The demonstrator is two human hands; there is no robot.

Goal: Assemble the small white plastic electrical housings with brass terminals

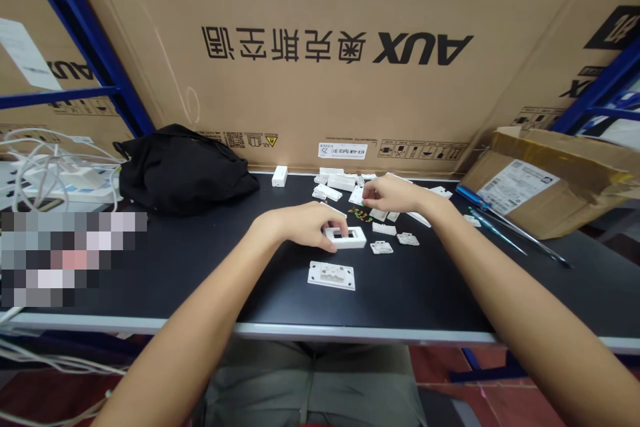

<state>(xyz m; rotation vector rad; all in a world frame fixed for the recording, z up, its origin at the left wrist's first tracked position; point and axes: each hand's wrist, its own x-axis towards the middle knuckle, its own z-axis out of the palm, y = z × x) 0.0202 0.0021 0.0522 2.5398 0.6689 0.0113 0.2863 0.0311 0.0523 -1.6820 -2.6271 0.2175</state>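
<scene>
My left hand grips the left end of a white rectangular plastic housing with an opening in its middle, resting on the table. My right hand is among the small parts, its fingers bent together at a white flat piece; what they pinch, if anything, is hidden. Just below these fingers lie small brass-coloured metal pieces with green bits. A white plate with a raised part on it lies nearer the front edge. Several small white plastic parts are spread right of the housing.
White housings are heaped at the back, beside a separate white block. A black cloth bag sits left. On the right, screwdrivers lie by an open cardboard box. A large carton stands behind the black table.
</scene>
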